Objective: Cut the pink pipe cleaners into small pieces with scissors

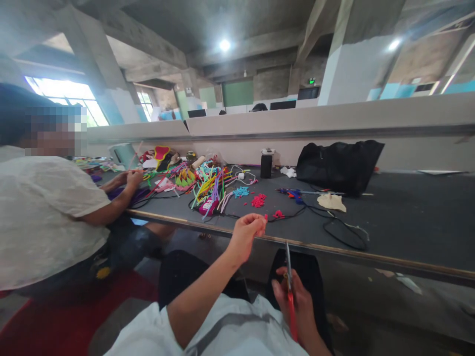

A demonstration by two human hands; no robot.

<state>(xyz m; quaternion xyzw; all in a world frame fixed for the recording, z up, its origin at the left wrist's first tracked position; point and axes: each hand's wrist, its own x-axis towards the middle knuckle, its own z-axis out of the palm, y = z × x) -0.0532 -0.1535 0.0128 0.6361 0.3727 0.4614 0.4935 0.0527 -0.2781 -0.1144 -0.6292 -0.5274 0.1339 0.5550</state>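
Observation:
My left hand [246, 236] is over the table's front edge, its fingertips closed in a pinch on a small red piece [265, 217]. Below the edge, above my lap, my right hand [300, 296] grips red-handled scissors [291, 301] with the blades pointing up. Whether the blades are apart I cannot tell. Just past my left hand lie a small heap of red pieces [259, 200] and a smaller red cluster [278, 214]. Behind them is a heap of blue pieces [241, 192].
Colourful fuzzy stems [213, 185] lie bundled left of the heaps. A black bag [339, 165] stands at the back right, near a glue gun with a blue-and-red body [295, 194]. A black cable [334, 232] loops across the table. A co-worker [55, 212] sits at left, hands over the table.

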